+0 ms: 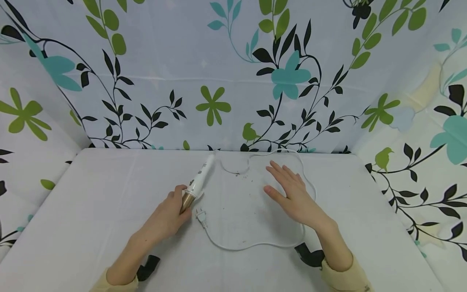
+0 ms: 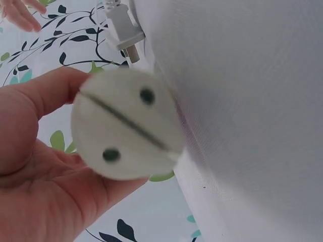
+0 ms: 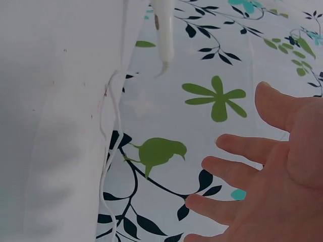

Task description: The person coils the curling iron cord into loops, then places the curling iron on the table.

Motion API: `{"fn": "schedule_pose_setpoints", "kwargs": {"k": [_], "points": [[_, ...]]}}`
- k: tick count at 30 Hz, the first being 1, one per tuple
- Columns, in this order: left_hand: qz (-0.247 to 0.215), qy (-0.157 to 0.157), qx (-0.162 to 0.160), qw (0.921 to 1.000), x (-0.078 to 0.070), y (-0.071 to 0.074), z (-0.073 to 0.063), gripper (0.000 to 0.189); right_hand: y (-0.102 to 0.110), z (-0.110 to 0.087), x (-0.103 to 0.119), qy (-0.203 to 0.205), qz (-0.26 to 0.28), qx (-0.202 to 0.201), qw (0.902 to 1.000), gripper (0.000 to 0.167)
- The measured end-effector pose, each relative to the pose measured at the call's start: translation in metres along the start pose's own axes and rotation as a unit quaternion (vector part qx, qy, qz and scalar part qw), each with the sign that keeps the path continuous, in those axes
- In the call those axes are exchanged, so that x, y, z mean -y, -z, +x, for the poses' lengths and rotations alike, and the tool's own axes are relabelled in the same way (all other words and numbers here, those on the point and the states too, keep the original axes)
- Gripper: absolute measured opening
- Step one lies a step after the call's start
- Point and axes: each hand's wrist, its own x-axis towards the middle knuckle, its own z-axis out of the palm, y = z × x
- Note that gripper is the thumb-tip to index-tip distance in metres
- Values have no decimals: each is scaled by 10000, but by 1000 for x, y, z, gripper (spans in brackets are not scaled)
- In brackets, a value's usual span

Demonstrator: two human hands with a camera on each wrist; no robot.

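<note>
Left grip (image 1: 167, 215) round wand (image 1: 200, 177) — plug (image 1: 201, 217) nearby

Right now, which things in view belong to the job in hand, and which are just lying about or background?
Part of the job:
white-and-gold appliance, gripped by the left hand
its white cord
two-pin plug
right hand, holding nothing

Not part of it:
white tabletop
leaf-patterned cloth
black piece by the left wrist

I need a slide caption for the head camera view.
The left hand grips a white-and-gold wand near a two-pronged plug, while the empty right hand is held over the white table.
</note>
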Motion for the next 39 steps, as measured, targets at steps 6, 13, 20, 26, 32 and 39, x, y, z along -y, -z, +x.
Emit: {"fn": "schedule_pose_setpoints", "kwargs": {"k": [6,13,20,26,32,39], "points": [[164,-557,-538,9969,2,2,1,54,3,-1,-1,25,0,-4,10000,60],[362,-1039,-1212,9865,2,2,3,58,3,-1,1,59,-49,56,10000,61],[461,-1264,-1505,9794,-3,7,1,60,3,-3,4,-209,36,292,9993,64],[620,-1482,-1659,9730,-5,6,1,51,1,-3,6,-310,35,299,9991,63],[711,-1763,-1711,9667,-8,8,2,52,0,-2,7,-61,51,137,9999,58],[779,-2006,-1730,9611,-11,8,1,52,-2,0,4,267,123,-43,9996,42]]}}
